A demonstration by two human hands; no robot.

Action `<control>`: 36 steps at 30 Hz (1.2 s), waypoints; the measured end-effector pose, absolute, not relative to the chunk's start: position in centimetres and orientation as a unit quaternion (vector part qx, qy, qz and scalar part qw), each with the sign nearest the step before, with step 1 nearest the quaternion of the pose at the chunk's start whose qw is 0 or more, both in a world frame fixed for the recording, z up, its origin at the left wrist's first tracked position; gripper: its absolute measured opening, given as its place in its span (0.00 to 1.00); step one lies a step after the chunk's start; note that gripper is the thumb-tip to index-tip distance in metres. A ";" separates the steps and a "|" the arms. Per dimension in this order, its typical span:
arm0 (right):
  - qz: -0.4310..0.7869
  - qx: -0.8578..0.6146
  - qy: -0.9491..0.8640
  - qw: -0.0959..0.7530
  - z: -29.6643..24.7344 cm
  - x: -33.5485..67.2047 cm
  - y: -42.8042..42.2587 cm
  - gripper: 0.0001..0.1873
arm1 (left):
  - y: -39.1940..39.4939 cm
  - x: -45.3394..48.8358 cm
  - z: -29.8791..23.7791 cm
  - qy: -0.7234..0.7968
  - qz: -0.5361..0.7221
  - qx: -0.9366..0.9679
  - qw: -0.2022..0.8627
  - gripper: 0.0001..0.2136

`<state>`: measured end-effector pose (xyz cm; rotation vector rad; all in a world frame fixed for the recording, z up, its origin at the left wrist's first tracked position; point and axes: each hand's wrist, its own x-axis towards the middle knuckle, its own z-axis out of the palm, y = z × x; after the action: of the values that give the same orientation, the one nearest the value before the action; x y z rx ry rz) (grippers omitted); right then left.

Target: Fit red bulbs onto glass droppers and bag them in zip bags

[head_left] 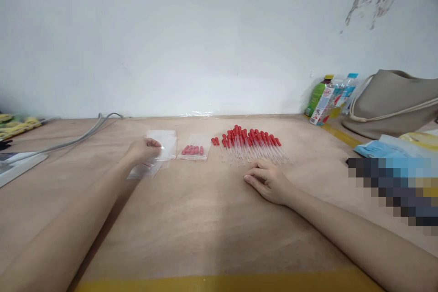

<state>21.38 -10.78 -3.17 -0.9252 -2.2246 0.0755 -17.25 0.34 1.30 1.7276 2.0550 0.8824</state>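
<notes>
My left hand [145,151] is over a small stack of clear plastic bags [167,142] at the left of the middle, fingers closed on the edge of a bag. One bag [145,172] sticks out below the hand towards me. Just right of the stack lies a filled clear bag [201,141] with several red-bulbed droppers inside. A pile of glass-like droppers [255,141] with red rubber bulbs spreads further right, bulbs towards the wall. My right hand [268,180] rests on the table below their tips, fingers curled and thumb near the fingertips, nothing visible in it.
Bottles [321,100] and a grey drawstring bag [393,100] stand at the back right. Blue and yellow packaging [386,148] lies in front of them. A grey cable [82,138] runs across the left side past a white flat object [22,169]. A wall closes off the back.
</notes>
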 end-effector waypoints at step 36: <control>-0.025 -0.616 -0.698 0.364 -0.7 19.5 -3.0 0.08 | -12.0 -3.6 -0.8 0.239 0.086 0.959 0.128 0.24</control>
<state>19.51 -2.96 -0.73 -1.5863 -1.7958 -0.0645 -3.64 -12.02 -0.79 2.7888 0.6955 0.2506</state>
